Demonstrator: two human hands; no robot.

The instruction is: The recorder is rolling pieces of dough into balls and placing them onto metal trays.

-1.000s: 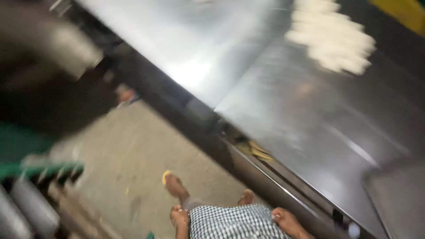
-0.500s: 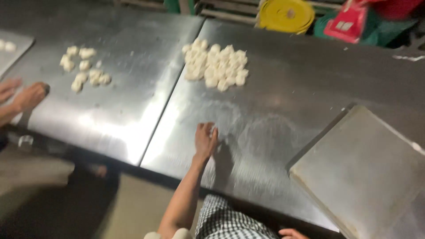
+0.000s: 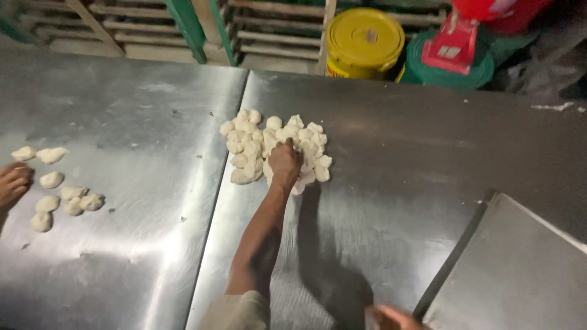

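From the head view, your left hand [image 3: 285,162] is stretched far out over the seam side of the right-hand stainless steel table [image 3: 416,183], resting on the heap of small pale dough lumps [image 3: 275,146]. Its fingers are curled down into the middle of the heap; whether they have closed on a lump you cannot tell, since the back of the hand hides them. The heap lies just right of the seam between the two tabletops, towards the far edge.

Your right hand [image 3: 391,318] shows only at the bottom edge of the picture, beside the near corner of the flat grey metal tray [image 3: 520,275] that lies on the table at lower right. Too little of it is in view to tell how its fingers stand.

On the left-hand steel table [image 3: 122,153], another person's hand [image 3: 13,183] comes in from the left edge, fingers loosely bent, next to a smaller scatter of dough pieces [image 3: 58,192].

Beyond the tables stand a round yellow lidded bucket [image 3: 364,43], a red scoop-like plastic thing [image 3: 455,43] and wooden racks [image 3: 140,30].
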